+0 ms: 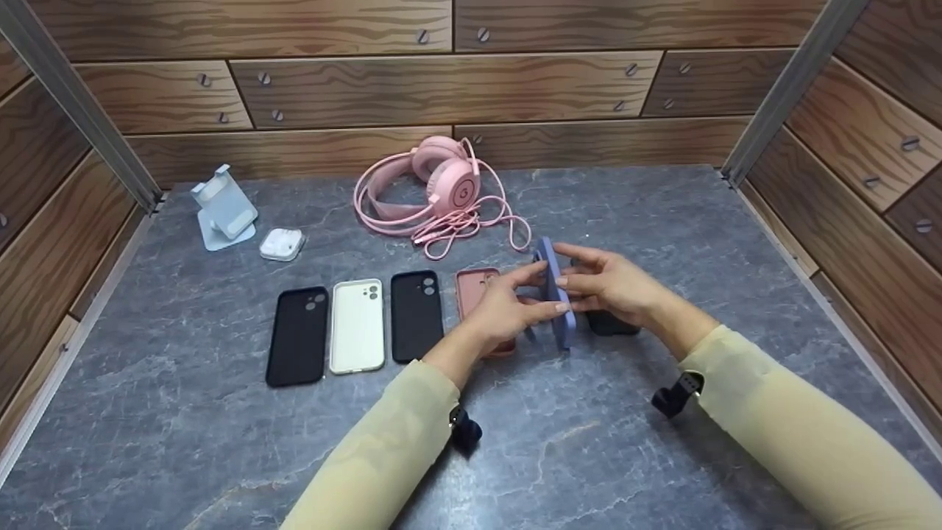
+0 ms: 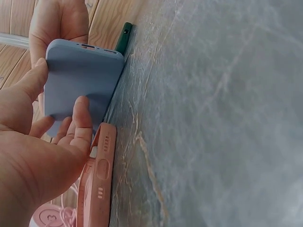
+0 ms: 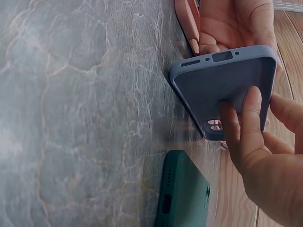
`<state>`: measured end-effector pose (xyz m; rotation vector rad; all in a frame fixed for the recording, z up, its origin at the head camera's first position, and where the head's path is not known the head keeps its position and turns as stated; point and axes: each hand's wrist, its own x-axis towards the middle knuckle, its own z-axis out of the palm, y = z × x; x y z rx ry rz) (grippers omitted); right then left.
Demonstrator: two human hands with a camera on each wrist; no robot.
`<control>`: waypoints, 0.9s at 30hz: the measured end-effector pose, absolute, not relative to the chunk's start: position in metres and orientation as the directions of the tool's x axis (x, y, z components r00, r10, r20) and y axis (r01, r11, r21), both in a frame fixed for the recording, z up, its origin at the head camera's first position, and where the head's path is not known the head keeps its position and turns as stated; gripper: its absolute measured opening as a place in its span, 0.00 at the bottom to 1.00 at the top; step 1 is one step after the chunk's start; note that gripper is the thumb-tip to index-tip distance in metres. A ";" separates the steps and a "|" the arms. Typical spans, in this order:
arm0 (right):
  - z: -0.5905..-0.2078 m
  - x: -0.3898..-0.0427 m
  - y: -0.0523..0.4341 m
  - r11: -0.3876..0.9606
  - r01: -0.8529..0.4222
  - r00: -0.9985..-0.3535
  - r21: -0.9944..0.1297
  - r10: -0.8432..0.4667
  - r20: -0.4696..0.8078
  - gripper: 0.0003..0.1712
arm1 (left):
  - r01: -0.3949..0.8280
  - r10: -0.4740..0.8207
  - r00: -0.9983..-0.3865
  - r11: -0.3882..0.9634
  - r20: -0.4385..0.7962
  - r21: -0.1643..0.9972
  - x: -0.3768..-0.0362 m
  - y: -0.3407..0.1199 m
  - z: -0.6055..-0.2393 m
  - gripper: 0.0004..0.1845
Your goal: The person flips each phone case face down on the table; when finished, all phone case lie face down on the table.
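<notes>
Blue-grey phone case (image 1: 561, 305) | stood on edge between pink case (image 1: 471, 291) and dark green case (image 1: 614, 322) | my left hand (image 1: 508, 309) and right hand (image 1: 614, 283) pinch its faces | four cases lie flat in row, this one not yet laid down

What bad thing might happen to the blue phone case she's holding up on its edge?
The blue case stands on its edge, held only by the fingertips of the left hand and right hand, so it might tip over. It could land on the pink case or the green case lying close beside it.
</notes>
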<state>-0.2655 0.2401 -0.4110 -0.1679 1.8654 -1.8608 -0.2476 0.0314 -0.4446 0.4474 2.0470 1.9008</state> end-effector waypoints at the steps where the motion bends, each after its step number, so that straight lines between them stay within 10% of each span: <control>1: -0.410 -0.265 0.240 0.061 0.253 -0.869 -0.965 -0.423 -0.255 0.40 | 0.018 0.428 -0.904 0.077 -0.017 0.997 -0.248 0.032 -0.444 0.41; 27: -0.404 -0.261 0.241 0.137 0.226 -0.907 -0.964 -0.331 -0.260 0.42 | 0.040 0.403 -0.915 0.111 -0.008 0.993 -0.248 0.043 -0.446 0.41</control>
